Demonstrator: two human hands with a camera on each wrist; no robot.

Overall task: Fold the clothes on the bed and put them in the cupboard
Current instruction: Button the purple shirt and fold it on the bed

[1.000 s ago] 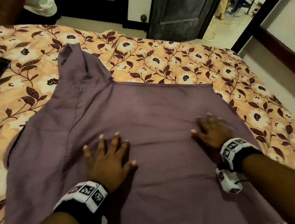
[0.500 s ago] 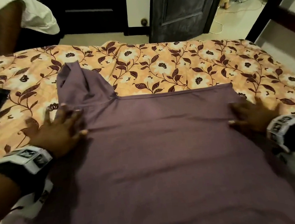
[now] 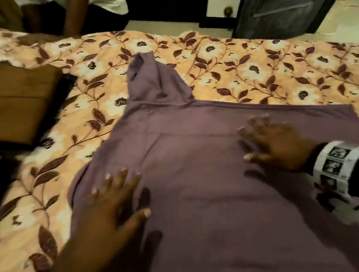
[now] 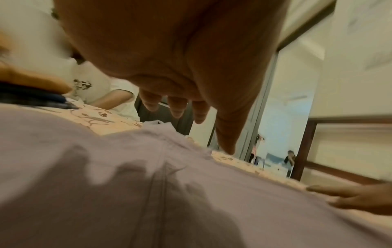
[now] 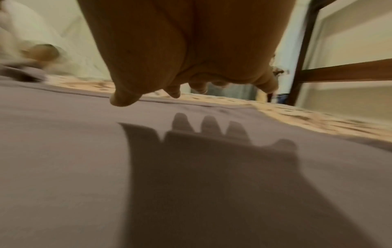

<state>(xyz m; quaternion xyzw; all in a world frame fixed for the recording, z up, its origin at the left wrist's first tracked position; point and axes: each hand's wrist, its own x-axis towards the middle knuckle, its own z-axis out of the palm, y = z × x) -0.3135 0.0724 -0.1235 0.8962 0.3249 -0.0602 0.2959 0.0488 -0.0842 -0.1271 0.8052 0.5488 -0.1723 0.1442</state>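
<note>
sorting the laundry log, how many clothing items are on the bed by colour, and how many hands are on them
Purple garment, spread flat on the floral bedsheet: 1
Brown folded cloth, at the bed's left edge: 1
Dark cloth under the brown one: 1, kind unclear
Hands over the purple garment: 2, left hand and right hand, fingers spread
Total: 3 cloth items, 2 hands

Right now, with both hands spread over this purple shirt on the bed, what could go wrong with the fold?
The sleeve lies bunched at the far edge; folding over it may trap creases. Both the left hand and the right hand are flat and grip nothing, so the purple shirt could slide on the floral bedsheet.
</note>
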